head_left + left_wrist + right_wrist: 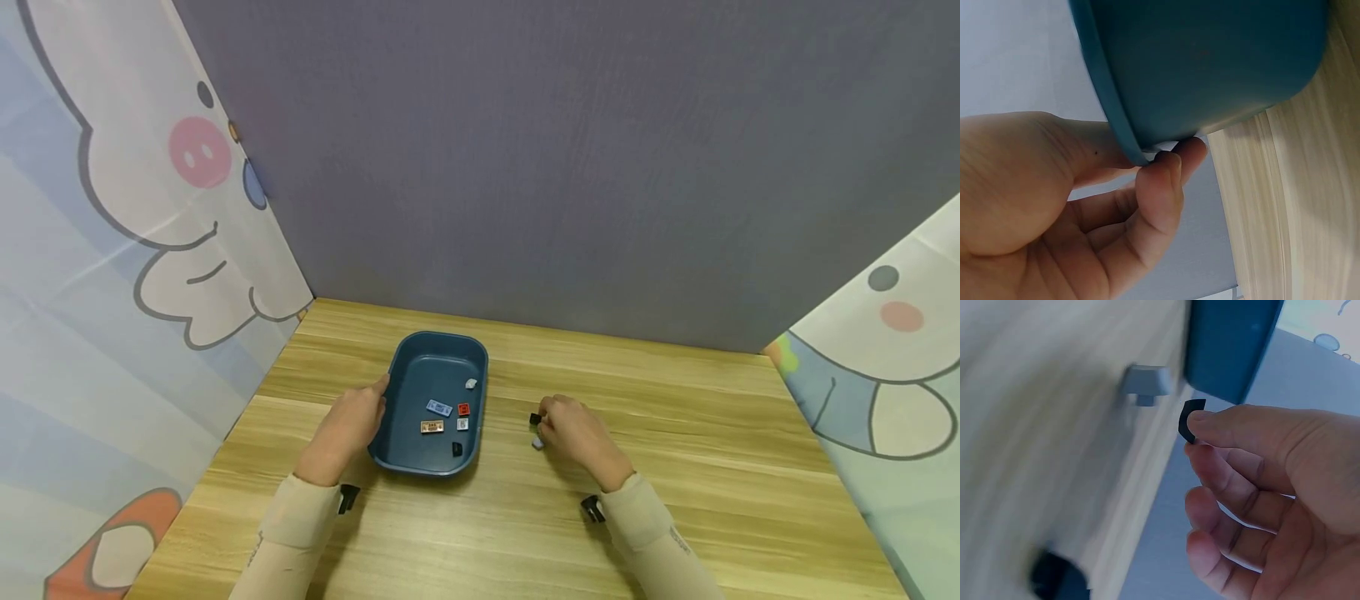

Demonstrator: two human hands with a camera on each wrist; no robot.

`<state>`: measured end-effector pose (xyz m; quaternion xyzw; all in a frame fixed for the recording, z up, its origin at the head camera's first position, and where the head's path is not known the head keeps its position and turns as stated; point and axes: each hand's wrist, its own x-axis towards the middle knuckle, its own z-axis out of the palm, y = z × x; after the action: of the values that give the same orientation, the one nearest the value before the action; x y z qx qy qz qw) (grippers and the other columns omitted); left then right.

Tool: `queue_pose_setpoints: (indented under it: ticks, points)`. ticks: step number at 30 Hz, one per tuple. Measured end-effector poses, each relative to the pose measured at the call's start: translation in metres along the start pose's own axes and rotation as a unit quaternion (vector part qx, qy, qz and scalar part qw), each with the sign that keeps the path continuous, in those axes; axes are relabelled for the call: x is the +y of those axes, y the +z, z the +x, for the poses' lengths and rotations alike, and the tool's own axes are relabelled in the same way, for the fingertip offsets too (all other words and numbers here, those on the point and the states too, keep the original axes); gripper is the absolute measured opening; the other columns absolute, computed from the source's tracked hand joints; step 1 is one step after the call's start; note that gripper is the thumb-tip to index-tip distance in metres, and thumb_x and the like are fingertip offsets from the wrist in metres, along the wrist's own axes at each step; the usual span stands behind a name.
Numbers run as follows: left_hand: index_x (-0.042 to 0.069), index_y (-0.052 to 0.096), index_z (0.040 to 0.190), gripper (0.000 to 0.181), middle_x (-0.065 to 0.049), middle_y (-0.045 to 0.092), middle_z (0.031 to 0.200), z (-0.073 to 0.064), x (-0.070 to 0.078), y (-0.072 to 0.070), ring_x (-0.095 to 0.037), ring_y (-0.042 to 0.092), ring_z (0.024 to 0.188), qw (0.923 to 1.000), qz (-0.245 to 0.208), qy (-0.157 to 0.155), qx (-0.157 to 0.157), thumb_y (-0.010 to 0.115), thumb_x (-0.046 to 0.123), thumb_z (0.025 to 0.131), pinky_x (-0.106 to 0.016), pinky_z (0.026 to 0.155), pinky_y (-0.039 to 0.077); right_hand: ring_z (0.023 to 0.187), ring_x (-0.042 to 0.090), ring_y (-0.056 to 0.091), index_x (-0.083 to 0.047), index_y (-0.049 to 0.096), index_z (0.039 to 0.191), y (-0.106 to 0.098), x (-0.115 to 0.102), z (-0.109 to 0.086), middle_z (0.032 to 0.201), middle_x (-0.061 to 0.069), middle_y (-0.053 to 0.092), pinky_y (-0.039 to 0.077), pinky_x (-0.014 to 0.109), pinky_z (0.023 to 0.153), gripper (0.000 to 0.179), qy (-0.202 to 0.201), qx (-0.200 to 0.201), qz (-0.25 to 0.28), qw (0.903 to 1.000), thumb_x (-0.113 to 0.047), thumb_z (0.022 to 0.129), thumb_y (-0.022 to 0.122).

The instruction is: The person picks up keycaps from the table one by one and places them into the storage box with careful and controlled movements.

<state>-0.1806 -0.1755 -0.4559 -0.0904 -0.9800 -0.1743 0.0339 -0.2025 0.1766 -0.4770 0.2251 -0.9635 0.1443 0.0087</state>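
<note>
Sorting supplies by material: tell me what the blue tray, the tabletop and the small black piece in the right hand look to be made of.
Blue tray: likely moulded plastic; smooth, uniform teal, rounded corners, rolled rim, soft sheen.
Tabletop: wood or wood-look laminate; pale printed-looking grain, matte.
Small black piece, pinched by the right hand: probably hard plastic; thin, curved, even black. Too small to be sure.

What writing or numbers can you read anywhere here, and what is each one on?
No text is readable.
Blue tile in the tray: markings too small to read.
Tan tile: dark marks, blurred.
Red tile: dark mark, unreadable.
Black piece pinched by the right hand: no marking visible.
</note>
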Motion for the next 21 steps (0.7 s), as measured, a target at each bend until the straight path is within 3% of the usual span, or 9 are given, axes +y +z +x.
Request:
queue_pose_setpoints:
  ticks: [7, 21]
  points:
    - [-0.01, 0.054, 0.137, 0.042, -0.03, 0.068, 0.107, 0.0, 0.0, 0.0, -0.041, 0.069, 0.082, 1.0, -0.005, 0.002, 0.003, 0.059, 0.0, 0.096, -0.05, 0.068, 0.056, 0.066, 0.011, 0.057, -0.008, 0.072, 0.103, -0.014, -0.015, 0.014, 0.086, 0.001, 0.065, 0.046, 0.026, 0.051, 0.012, -0.007, -0.002, -0.011, 0.9999, -0.01, 0.091, 0.072]
    - [-0.01, 0.053, 0.138, 0.043, -0.031, 0.067, 0.109, -0.001, 0.0, 0.0, -0.043, 0.068, 0.087, 1.0, -0.004, -0.002, 0.0, 0.059, 0.0, 0.096, -0.051, 0.071, 0.056, 0.075, 0.012, 0.06, -0.009, 0.073, 0.104, -0.036, -0.059, 0.056, 0.091, 0.001, 0.066, 0.051, 0.03, 0.062, 0.013, -0.06, 0.008, -0.012, 0.9981, -0.014, 0.092, 0.072]
